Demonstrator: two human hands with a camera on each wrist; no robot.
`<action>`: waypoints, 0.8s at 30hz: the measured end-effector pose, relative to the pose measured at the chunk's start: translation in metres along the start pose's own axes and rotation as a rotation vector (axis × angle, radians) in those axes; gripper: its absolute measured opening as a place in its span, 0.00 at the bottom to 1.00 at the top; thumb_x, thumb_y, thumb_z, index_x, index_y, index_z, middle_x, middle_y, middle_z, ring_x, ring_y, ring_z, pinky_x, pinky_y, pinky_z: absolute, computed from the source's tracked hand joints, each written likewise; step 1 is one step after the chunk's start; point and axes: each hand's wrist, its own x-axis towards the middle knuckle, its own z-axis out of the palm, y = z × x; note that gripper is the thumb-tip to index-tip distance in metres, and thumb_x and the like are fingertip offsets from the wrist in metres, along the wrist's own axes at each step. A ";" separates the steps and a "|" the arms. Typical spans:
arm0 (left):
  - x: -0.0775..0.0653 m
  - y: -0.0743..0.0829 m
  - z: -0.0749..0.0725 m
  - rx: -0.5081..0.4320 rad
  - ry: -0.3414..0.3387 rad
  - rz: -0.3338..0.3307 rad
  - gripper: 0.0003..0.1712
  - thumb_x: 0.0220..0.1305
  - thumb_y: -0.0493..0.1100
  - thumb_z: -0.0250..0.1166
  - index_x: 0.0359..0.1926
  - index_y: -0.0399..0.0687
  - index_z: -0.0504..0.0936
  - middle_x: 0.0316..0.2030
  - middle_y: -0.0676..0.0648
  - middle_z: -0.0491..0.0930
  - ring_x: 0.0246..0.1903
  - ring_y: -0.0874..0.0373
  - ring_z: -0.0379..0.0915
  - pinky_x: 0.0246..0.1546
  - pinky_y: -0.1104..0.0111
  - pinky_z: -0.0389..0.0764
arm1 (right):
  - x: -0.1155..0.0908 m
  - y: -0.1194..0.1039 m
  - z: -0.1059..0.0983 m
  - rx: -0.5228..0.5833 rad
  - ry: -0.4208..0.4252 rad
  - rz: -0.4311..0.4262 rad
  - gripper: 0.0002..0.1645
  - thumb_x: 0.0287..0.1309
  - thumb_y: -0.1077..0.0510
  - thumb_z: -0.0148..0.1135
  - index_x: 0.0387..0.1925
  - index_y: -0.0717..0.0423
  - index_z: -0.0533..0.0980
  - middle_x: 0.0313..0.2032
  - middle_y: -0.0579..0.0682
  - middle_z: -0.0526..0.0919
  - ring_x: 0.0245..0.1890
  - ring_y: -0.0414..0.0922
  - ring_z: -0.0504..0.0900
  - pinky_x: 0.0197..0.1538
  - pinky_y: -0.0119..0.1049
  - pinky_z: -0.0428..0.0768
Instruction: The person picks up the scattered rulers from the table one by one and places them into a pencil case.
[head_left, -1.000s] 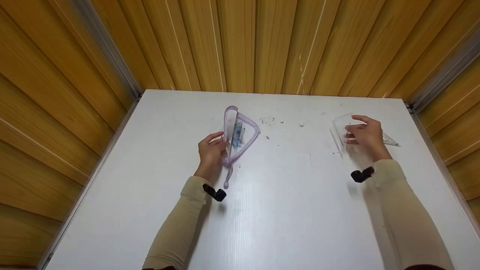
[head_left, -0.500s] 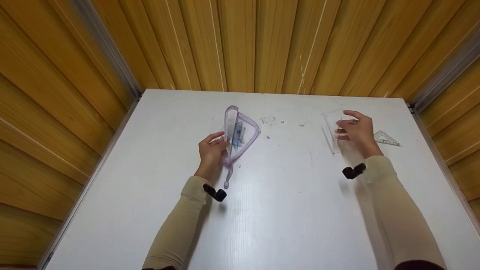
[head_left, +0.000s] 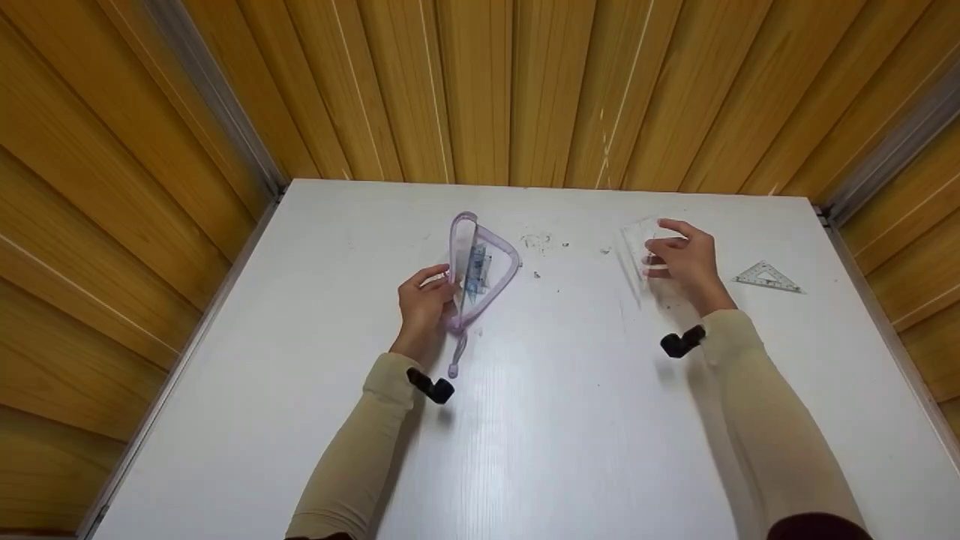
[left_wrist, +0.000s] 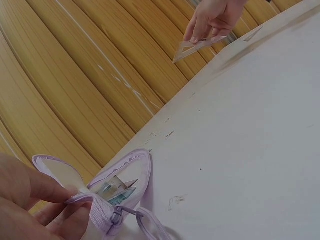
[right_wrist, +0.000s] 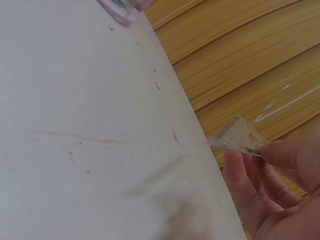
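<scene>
My left hand [head_left: 422, 301] pinches one side of the lilac pouch [head_left: 515, 262], unzipped toward the far edge of the table [head_left: 555, 435]. My right hand [head_left: 688, 261], thumb over bent fingers, pinches a clear set square [right_wrist: 232, 136] toward the far right corner. A light grip should suit such thin plastic, with the pouch's mouth held wide. Another set square [head_left: 763, 265] lies near the right edge. Dark scuffs [head_left: 536, 241] mark the white top; yellow wood-look panels [head_left: 472, 90] surround it.

White table [head_left: 555, 420], dark smudges [head_left: 537, 241], set square [head_left: 785, 284], pouch [head_left: 499, 241] apparently resting
</scene>
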 end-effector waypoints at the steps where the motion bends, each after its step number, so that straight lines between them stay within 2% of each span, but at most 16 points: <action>1: -0.001 0.000 0.000 -0.004 -0.003 0.003 0.20 0.60 0.26 0.71 0.53 0.38 0.86 0.42 0.38 0.88 0.32 0.53 0.84 0.25 0.70 0.79 | 0.000 0.000 0.003 0.020 -0.005 -0.001 0.36 0.68 0.59 0.66 0.74 0.53 0.66 0.45 0.50 0.87 0.35 0.43 0.88 0.38 0.39 0.87; 4: -0.001 0.001 0.000 -0.004 -0.007 0.008 0.19 0.60 0.27 0.71 0.53 0.38 0.86 0.42 0.38 0.88 0.31 0.53 0.83 0.24 0.70 0.79 | 0.002 -0.001 0.010 0.046 -0.010 0.002 0.35 0.68 0.60 0.67 0.73 0.53 0.67 0.43 0.49 0.87 0.35 0.43 0.87 0.37 0.39 0.87; 14: -0.001 0.001 0.000 0.004 0.006 -0.006 0.20 0.59 0.28 0.72 0.53 0.38 0.86 0.42 0.38 0.88 0.33 0.54 0.83 0.28 0.70 0.81 | 0.006 -0.005 0.034 0.014 -0.027 0.035 0.34 0.69 0.56 0.66 0.73 0.47 0.68 0.51 0.54 0.85 0.39 0.46 0.86 0.41 0.40 0.87; 24: -0.001 0.001 0.000 0.031 0.003 -0.041 0.19 0.62 0.30 0.71 0.55 0.42 0.85 0.43 0.40 0.88 0.37 0.52 0.83 0.31 0.68 0.81 | 0.008 -0.006 0.052 0.162 -0.072 0.016 0.34 0.66 0.64 0.66 0.71 0.55 0.69 0.43 0.53 0.87 0.34 0.45 0.87 0.36 0.40 0.87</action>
